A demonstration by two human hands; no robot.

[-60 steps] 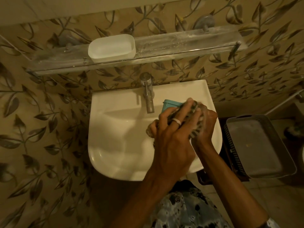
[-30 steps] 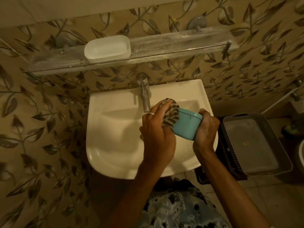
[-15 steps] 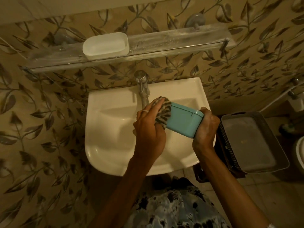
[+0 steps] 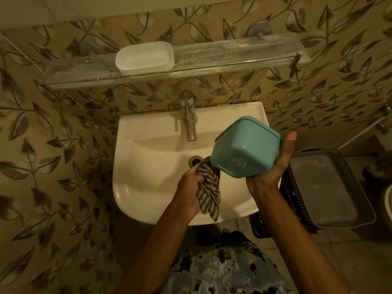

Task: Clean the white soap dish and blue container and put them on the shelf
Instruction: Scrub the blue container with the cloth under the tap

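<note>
One glass wall shelf (image 4: 233, 54) bears one white plastic soap dish (image 4: 144, 57); the right hand (image 4: 269, 172) grips one blue plastic container (image 4: 244, 147), the left hand (image 4: 188, 187) clutches one striped cloth (image 4: 209, 187).

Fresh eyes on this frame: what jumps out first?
The blue container stands out first, tipped so its base faces the camera and held by the right hand over the right side of the white sink. Just below and left of it, the left hand grips a bunched striped cloth near the drain. Above, the white soap dish sits on the left part of the wall shelf.
</note>
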